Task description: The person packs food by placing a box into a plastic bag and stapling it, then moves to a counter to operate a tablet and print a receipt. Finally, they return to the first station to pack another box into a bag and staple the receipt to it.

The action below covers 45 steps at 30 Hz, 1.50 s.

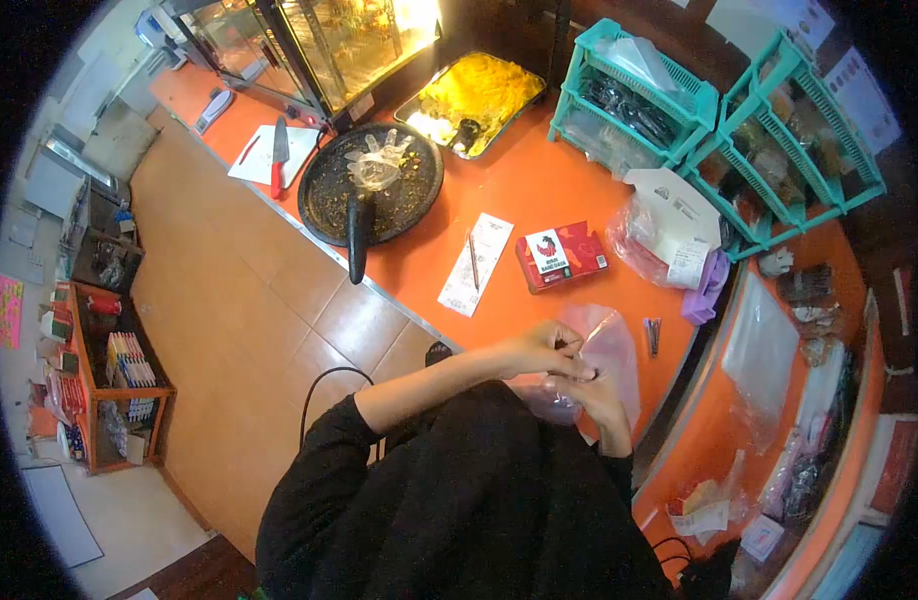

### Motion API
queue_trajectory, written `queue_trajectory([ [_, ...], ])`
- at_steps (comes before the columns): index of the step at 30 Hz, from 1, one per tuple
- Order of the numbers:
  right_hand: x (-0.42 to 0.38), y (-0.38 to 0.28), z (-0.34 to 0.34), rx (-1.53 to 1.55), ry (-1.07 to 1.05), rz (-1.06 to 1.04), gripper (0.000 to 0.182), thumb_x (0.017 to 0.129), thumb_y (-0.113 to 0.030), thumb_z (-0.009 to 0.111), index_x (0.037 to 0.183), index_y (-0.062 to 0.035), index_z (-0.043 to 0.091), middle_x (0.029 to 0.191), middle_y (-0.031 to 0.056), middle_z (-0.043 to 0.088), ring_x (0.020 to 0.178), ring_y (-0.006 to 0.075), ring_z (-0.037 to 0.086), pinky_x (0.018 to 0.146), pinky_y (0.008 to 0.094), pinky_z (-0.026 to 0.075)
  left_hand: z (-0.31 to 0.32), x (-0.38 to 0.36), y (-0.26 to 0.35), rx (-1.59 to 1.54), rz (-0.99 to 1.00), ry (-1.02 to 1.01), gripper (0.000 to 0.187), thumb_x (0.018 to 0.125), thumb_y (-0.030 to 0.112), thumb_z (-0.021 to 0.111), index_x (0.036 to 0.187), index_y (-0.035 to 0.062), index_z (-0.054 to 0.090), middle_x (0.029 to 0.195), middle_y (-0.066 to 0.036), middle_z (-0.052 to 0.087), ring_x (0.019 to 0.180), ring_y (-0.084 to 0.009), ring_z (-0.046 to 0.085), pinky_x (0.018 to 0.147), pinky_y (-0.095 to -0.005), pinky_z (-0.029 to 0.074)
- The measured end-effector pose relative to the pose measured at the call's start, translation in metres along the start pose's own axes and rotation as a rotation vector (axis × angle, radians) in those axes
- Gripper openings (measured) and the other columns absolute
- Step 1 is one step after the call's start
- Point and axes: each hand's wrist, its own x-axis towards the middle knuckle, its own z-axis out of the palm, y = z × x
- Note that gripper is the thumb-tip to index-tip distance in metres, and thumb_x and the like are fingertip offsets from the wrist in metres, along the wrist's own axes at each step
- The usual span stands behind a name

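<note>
A thin clear plastic bag [611, 348] hangs at my hands, near the table's front edge. My left hand [551, 350] reaches in from the left, its fingers closed in a pinch on the bag. Close against it, my right hand [596, 393] is also closed, thumb and fingers pressed on the gathered plastic. The exact spot of the grip is partly hidden by the fingers. Just beyond lies a red box [584, 262] with a white label. Left of that box is a paper slip [487, 250] with a pen [473, 262] on it. A small stapler-like item [653, 337] lies right of the bag.
A stone mortar [324, 200] with a dark pestle [358, 235] and a clear glove stands left. Beyond are a knife [280, 150] on a white board and a tray of yellow food [499, 85]. Teal racks [699, 110] stand at right; an orange shelf [669, 485] lies below.
</note>
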Motion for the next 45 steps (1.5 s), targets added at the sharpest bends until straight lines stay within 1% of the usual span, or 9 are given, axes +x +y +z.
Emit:
queue_trajectory([
  [4, -0.006, -0.027, -0.031, -0.353, 0.269, -0.057, 0.012, 0.079, -0.010, 0.070, 0.077, -0.0032, 0.059, 0.071, -0.0008, 0.058, 0.063, 0.0105, 0.055, 0.054, 0.0279, 0.043, -0.037, -0.004, -0.011, 0.261, 0.251, 0.073, 0.027, 0.069, 0.004, 0.066, 0.056, 0.0043, 0.043, 0.051, -0.001, 0.045, 0.048, -0.0101, 0.043, 0.044, -0.0311, 0.034],
  [8, -0.018, 0.014, -0.161, -1.403, 0.987, -0.052, 0.015, 0.084, -0.012, 0.063, 0.072, -0.0046, 0.057, 0.060, 0.0021, 0.052, 0.056, 0.0112, 0.047, 0.052, 0.0324, 0.039, -0.094, -0.014, 0.014, 0.789, 0.230, 0.669, 0.011, 0.070, 0.004, 0.056, 0.081, 0.0033, 0.059, 0.067, -0.016, 0.055, 0.063, -0.0289, 0.059, 0.058, -0.0375, 0.047],
  [11, 0.001, -0.027, -0.119, -0.610, 1.208, -0.390, 0.013, 0.076, -0.003, 0.063, 0.088, -0.0039, 0.059, 0.073, 0.0072, 0.058, 0.065, 0.0168, 0.055, 0.059, 0.0332, 0.045, -0.103, -0.009, 0.019, 0.861, 0.474, 0.574, 0.030, 0.074, 0.010, 0.061, 0.103, 0.0050, 0.054, 0.089, -0.017, 0.057, 0.083, -0.0318, 0.060, 0.075, -0.0388, 0.049],
  [18, 0.053, 0.031, -0.055, -0.762, 0.854, -0.288, 0.020, 0.070, -0.007, 0.074, 0.083, -0.0022, 0.058, 0.073, 0.0039, 0.058, 0.070, 0.0162, 0.056, 0.066, 0.0327, 0.047, -0.026, 0.014, 0.006, 0.785, 0.295, 0.356, 0.038, 0.074, 0.016, 0.070, 0.103, -0.0012, 0.054, 0.083, -0.019, 0.062, 0.078, -0.0330, 0.063, 0.069, -0.0417, 0.050],
  [21, 0.029, 0.035, -0.109, -0.727, 1.005, -0.223, 0.035, 0.069, -0.020, 0.080, 0.066, -0.0026, 0.050, 0.060, 0.0074, 0.050, 0.058, 0.0181, 0.047, 0.056, 0.0360, 0.042, -0.120, -0.005, -0.023, 0.811, 0.254, 0.799, 0.024, 0.073, 0.008, 0.066, 0.084, -0.0003, 0.046, 0.065, -0.019, 0.054, 0.065, -0.0350, 0.061, 0.056, -0.0426, 0.045],
  [26, 0.039, -0.003, -0.093, -1.002, 1.119, -0.330, 0.043, 0.064, -0.025, 0.081, 0.064, -0.0027, 0.044, 0.054, 0.0108, 0.044, 0.050, 0.0240, 0.040, 0.049, 0.0388, 0.035, -0.099, -0.009, -0.043, 0.919, 0.082, 0.712, 0.036, 0.072, 0.017, 0.072, 0.101, 0.0108, 0.051, 0.118, -0.014, 0.050, 0.080, -0.0373, 0.059, 0.065, -0.0442, 0.050],
  [32, 0.068, -0.036, -0.046, -1.103, 0.641, -0.226, 0.024, 0.069, -0.018, 0.070, 0.080, -0.0052, 0.052, 0.076, 0.0224, 0.062, 0.075, 0.0399, 0.064, 0.061, 0.0488, 0.049, -0.041, 0.033, 0.011, 1.224, 1.173, 0.342, 0.049, 0.076, 0.016, 0.065, 0.124, 0.0250, 0.056, 0.130, -0.013, 0.046, 0.095, -0.0304, 0.058, 0.077, -0.0429, 0.054],
  [42, 0.056, -0.018, -0.143, -1.528, 1.046, -0.204, 0.037, 0.078, -0.013, 0.061, 0.113, -0.0060, 0.054, 0.110, 0.0172, 0.057, 0.076, 0.0375, 0.063, 0.063, 0.0489, 0.052, -0.094, 0.031, 0.004, 1.336, 0.307, 0.679, 0.047, 0.076, 0.007, 0.057, 0.122, 0.0172, 0.059, 0.095, -0.013, 0.057, 0.066, -0.0342, 0.063, 0.061, -0.0444, 0.053],
  [45, 0.068, -0.010, -0.120, -0.980, 0.789, -0.409, 0.032, 0.079, -0.008, 0.058, 0.110, -0.0048, 0.054, 0.102, 0.0154, 0.059, 0.076, 0.0339, 0.063, 0.066, 0.0457, 0.052, -0.097, 0.044, -0.019, 1.273, 0.212, 0.900, 0.042, 0.080, 0.020, 0.062, 0.122, 0.0141, 0.059, 0.098, -0.020, 0.059, 0.069, -0.0379, 0.064, 0.063, -0.0465, 0.053],
])
